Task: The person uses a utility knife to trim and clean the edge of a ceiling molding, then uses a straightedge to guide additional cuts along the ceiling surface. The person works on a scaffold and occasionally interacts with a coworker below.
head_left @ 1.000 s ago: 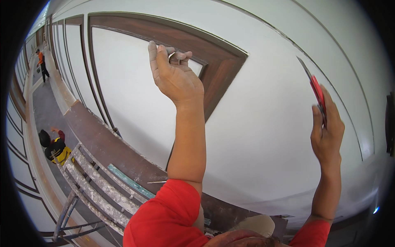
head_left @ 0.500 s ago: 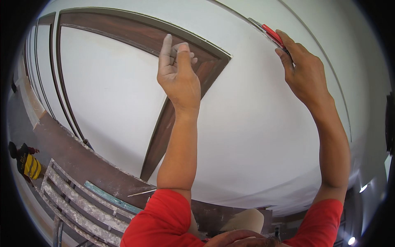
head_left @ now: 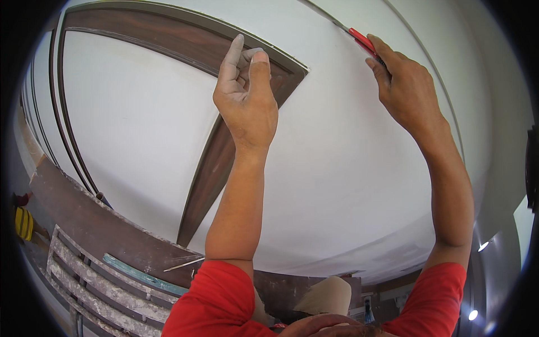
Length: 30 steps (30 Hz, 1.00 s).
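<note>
My right hand (head_left: 409, 92) is closed around a red utility knife (head_left: 362, 40), its thumb and fingers along the handle. The tip of the knife lies at a thin groove (head_left: 321, 12) running along the white wall (head_left: 337, 157). Raised in front of a dark wooden frame's corner, my left hand (head_left: 247, 95) holds nothing that I can see. White dust coats its fingers; one is stretched up, the thumb stands apart and the others are loosely curled.
Dark brown framing (head_left: 210, 157) borders a white panel (head_left: 135, 106) on the left. Below it are a paint-spattered slatted platform (head_left: 106, 295) and a teal strip (head_left: 143, 274). A person in a yellow vest (head_left: 23, 223) stands far left. Bright lamps (head_left: 473, 314) glow at lower right.
The view has shifted, so the frame and platform sit further left. My right hand and the knife have moved slightly up and left along the groove. My left hand keeps nearly the same pose.
</note>
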Available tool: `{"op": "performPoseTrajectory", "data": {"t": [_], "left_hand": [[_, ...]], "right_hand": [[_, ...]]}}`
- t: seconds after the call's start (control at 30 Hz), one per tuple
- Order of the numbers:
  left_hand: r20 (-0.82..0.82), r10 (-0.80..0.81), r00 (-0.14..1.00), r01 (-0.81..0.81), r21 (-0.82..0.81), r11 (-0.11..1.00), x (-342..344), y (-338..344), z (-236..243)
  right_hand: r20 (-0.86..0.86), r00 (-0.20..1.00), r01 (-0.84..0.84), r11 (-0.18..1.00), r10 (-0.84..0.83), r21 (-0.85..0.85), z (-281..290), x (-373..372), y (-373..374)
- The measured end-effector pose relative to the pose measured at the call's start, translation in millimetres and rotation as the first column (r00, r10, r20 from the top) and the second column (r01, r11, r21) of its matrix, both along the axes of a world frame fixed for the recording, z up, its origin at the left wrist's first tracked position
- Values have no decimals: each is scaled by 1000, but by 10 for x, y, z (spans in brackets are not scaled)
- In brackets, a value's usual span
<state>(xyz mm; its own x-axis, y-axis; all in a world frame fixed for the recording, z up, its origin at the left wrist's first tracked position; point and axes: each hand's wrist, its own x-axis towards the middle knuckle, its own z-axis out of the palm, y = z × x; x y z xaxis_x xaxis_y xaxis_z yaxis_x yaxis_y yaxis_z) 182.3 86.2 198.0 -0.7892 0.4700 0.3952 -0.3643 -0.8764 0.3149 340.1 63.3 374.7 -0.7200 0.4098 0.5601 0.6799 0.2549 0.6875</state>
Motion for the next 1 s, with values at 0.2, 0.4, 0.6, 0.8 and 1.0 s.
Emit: {"op": "performPoseTrajectory", "data": {"t": [0.2,0.4,0.6,0.8,1.0], "left_hand": [[-6,0,1000,0,8,1000,71,14,-15],[-22,-20,1000,20,-3,1000,148,52,-21],[-33,-27,999,27,-18,999,88,-26,7],[-53,37,998,-39,-31,999,-34,-21,-23],[-26,11,1000,-12,-5,1000,2,-50,5]], "right_hand": [[1,986,169,985,-169,-23,0,-92,-170],[56,984,170,985,-172,38,-20,-27,-162],[46,968,247,969,-247,22,4,47,-298],[20,995,99,995,-99,2,37,4,-366],[5,992,129,992,-129,-7,18,-240,-187]]}}
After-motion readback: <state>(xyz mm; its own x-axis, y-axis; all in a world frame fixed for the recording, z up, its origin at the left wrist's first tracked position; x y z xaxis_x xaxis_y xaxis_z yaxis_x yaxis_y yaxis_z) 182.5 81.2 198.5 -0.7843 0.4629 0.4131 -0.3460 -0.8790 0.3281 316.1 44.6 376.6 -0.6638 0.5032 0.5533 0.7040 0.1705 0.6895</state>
